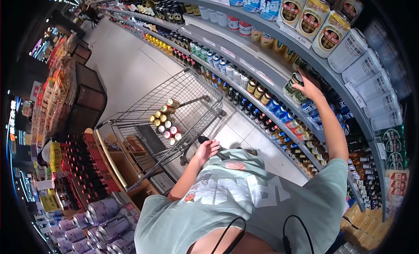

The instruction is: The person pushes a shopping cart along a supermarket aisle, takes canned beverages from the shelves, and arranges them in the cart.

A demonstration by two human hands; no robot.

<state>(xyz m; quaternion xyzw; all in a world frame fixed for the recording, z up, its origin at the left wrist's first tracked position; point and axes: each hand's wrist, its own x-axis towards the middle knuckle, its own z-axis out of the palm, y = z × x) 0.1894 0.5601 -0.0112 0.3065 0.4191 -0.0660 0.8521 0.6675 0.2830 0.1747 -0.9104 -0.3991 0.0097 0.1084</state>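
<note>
My right hand [310, 87] reaches onto a middle shelf on the right, its fingers wrapped round a dark green can [293, 82]. More green cans [300, 97] stand right beside it on the same shelf. In front of my body hangs my left hand [206, 151], half open with its fingers loosely bent and nothing in it. The wire shopping cart [187, 75] stands ahead, left of the shelving. Several cans [163, 123] with gold, red and white tops are grouped inside the cart.
Long curved-looking shelves [244, 64] of cans and bottles run along the right side. White and gold cans [329, 40] fill the upper shelf. At left are stacked purple-white cans [102, 210], dark bottles [83, 166] and a snack display [56, 83]. The tiled floor [118, 57] stretches down the aisle.
</note>
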